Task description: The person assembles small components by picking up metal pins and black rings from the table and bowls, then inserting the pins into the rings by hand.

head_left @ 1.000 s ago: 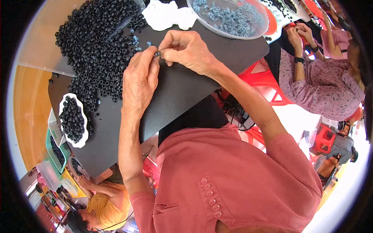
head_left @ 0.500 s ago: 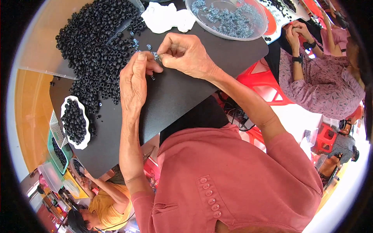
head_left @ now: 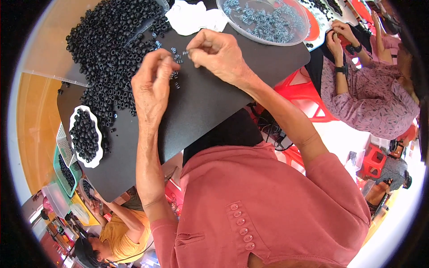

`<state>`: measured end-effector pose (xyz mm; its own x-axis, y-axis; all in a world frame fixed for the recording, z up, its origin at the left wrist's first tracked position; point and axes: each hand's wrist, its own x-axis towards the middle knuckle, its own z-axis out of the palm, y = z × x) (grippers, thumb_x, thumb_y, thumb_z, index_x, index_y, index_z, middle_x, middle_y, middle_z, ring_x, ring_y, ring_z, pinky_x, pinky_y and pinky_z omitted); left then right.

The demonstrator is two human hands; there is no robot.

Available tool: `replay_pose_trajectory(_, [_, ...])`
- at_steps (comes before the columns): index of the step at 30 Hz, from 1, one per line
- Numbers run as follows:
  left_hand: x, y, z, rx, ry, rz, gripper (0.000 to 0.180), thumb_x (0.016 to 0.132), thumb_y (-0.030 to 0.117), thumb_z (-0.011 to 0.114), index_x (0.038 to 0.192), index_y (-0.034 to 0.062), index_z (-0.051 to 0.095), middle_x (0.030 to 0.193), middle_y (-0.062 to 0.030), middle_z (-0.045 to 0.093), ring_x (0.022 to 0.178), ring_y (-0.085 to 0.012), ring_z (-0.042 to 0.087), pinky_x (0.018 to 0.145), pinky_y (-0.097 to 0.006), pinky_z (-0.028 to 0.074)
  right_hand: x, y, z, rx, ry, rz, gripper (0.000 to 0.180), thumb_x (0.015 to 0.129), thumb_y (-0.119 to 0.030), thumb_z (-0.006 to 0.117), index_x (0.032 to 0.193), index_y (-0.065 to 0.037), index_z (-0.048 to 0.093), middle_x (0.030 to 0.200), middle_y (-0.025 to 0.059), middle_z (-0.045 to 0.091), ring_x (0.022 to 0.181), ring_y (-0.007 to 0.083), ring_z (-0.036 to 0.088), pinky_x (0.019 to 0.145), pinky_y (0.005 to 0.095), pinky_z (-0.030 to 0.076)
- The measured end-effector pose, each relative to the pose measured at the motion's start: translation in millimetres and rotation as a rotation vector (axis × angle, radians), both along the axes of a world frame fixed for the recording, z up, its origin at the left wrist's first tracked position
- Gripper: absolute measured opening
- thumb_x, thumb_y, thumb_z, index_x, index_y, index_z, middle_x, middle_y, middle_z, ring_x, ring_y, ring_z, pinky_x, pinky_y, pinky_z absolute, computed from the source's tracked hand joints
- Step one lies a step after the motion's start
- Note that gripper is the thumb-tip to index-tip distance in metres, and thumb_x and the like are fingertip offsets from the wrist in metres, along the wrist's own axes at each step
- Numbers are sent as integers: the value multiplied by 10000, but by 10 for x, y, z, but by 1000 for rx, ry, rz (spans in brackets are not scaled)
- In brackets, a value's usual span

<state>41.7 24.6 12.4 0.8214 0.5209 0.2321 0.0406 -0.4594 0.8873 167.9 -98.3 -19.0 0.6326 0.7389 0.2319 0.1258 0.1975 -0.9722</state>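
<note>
My left hand (head_left: pixel 151 87) is by the right side of a heap of small black ring-shaped pieces (head_left: pixel 105 53), its thumb and fingers drawn together. Slight blur hides what those fingertips hold, if anything. My right hand (head_left: pixel 219 56) is closed in a pinch a little to the right, and a small coiled spring (head_left: pixel 185 53) shows at its fingertips. The two hands are apart. Several loose metal springs (head_left: pixel 177 85) lie on the dark table (head_left: pixel 201 105) between and below them.
A clear round tub (head_left: pixel 268 42) of springs stands at the far right, beside a crumpled white cloth (head_left: pixel 192 18). At left, a white scalloped dish (head_left: pixel 97 154) holds more black pieces. Co-workers sit at right (head_left: pixel 366 94) and lower left (head_left: pixel 123 234). A red stool (head_left: pixel 308 100) is at right.
My hands have moved apart: the left slightly leftward, the right upward and a little right. More loose springs are visible between them.
</note>
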Motion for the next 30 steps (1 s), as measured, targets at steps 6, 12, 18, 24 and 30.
replay_pose_trajectory(6, [-31,218,50,-124,-158,184,270,981,218,477,1015,-9,618,809,-66,680,754,-107,574,726,-259,464,11,5,-18,-39,-41,-118,107,823,-85,629,857,16,647,722,6,622,632,48,555,575,206,468])
replay_pose_trajectory(12, [-69,207,80,-117,-228,196,275,976,218,479,1007,-15,621,808,-82,677,774,-126,579,744,-267,466,53,-1,-18,8,30,-141,220,903,-188,583,883,18,660,712,19,622,600,49,529,527,202,436])
replay_pose_trajectory(18, [-391,-34,202,-280,-228,161,281,975,206,489,1031,-55,576,811,-89,627,822,-154,568,820,-291,446,62,-3,-34,-59,-43,-141,225,904,-188,585,874,22,660,711,21,623,589,52,523,524,206,437])
replay_pose_trajectory(24, [-906,-415,-210,-459,-268,168,222,967,177,494,897,4,613,729,-56,607,779,-131,572,759,-275,443,87,0,-174,-102,-381,-165,159,869,-131,608,912,11,665,701,6,616,573,50,500,536,228,432])
replay_pose_trajectory(30, [-978,-527,-282,-489,-237,250,161,955,109,506,900,8,618,720,-43,604,778,-127,573,782,-277,446,-125,11,-16,-111,-767,50,189,825,-36,588,992,-66,671,783,19,580,653,112,547,600,263,439])
